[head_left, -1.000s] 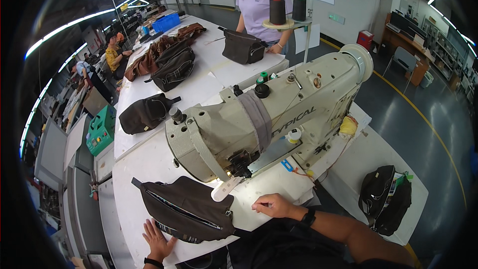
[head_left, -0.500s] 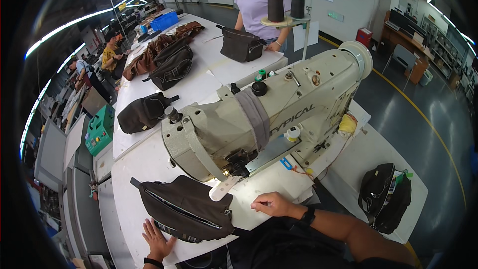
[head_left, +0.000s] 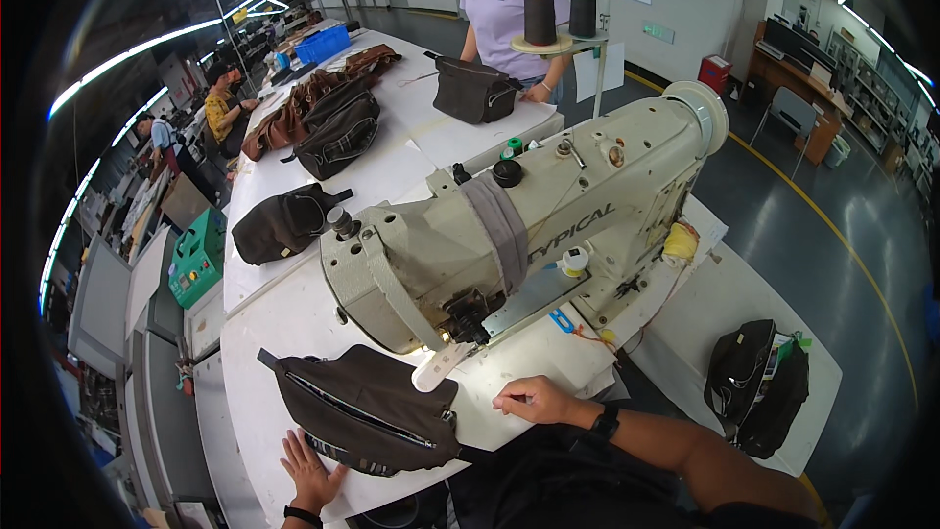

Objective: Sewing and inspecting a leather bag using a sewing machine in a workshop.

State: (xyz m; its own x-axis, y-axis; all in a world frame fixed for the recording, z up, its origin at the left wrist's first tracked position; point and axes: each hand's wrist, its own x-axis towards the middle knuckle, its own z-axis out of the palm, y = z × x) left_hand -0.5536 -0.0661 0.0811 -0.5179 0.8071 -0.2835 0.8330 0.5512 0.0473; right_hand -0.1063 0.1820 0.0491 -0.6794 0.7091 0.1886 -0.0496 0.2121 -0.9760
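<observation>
My left hand [head_left: 305, 470] lies spread on the white table [head_left: 264, 387], fingertips by the lower left edge of a dark brown zippered bag [head_left: 357, 409]. Fingers curled with nothing visible in them, my right hand [head_left: 527, 399] rests right of that bag. Just beyond both hands stands a cream sewing machine [head_left: 617, 176]; its needle area [head_left: 460, 323] is above the bag's upper right end, with a pale piece [head_left: 431, 367] hanging beside it.
Dark bags [head_left: 279, 225] and brown material [head_left: 284, 118] lie behind the machine; another bag [head_left: 754, 387] sits on a right-hand surface. A person in lilac [head_left: 504, 10] stands across the table beside thread cones [head_left: 539, 20]. A green machine [head_left: 196, 255] is at left; other people work behind it.
</observation>
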